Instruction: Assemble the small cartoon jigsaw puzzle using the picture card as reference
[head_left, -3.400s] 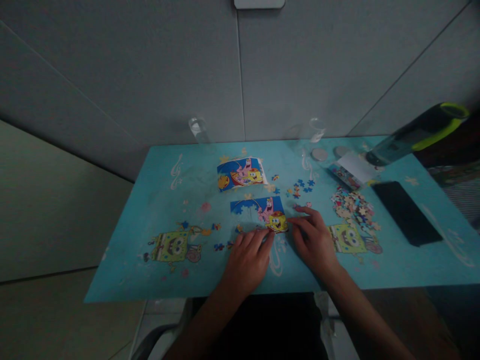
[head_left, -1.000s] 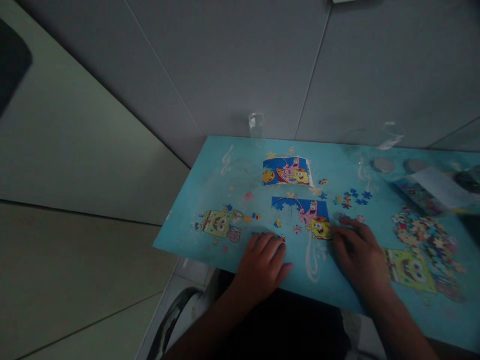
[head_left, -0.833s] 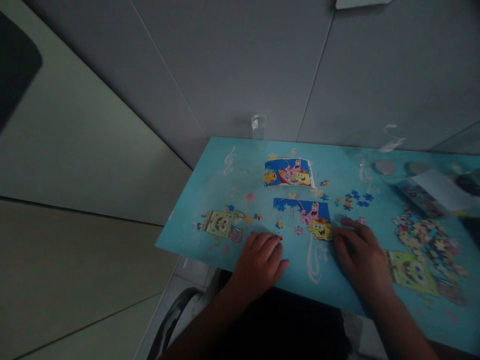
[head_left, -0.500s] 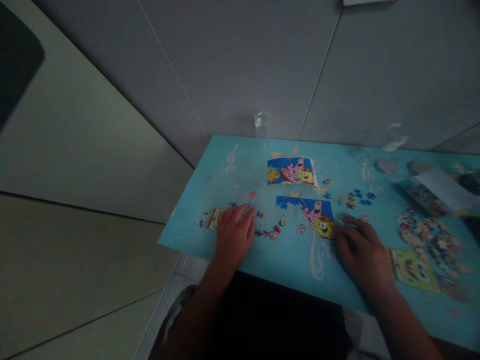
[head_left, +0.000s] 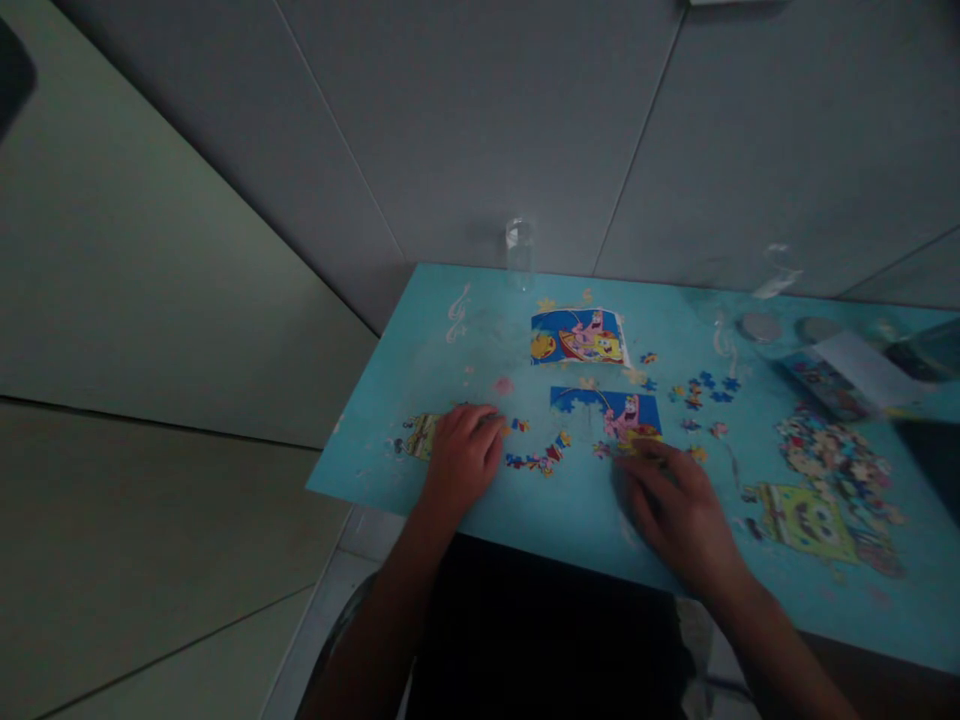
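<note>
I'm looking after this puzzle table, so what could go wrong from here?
The bare right hand overlaps, in this view, the near edge of the partly built, blue and pink jigsaw; a nudge might break it apart.
The bare left hand is beside a curved row of small multicoloured jigsaw pieces, which a sweep could scatter.

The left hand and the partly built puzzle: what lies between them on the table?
In the head view, several small puzzle pieces lie between the left hand and the puzzle, most in a curved row.
</note>
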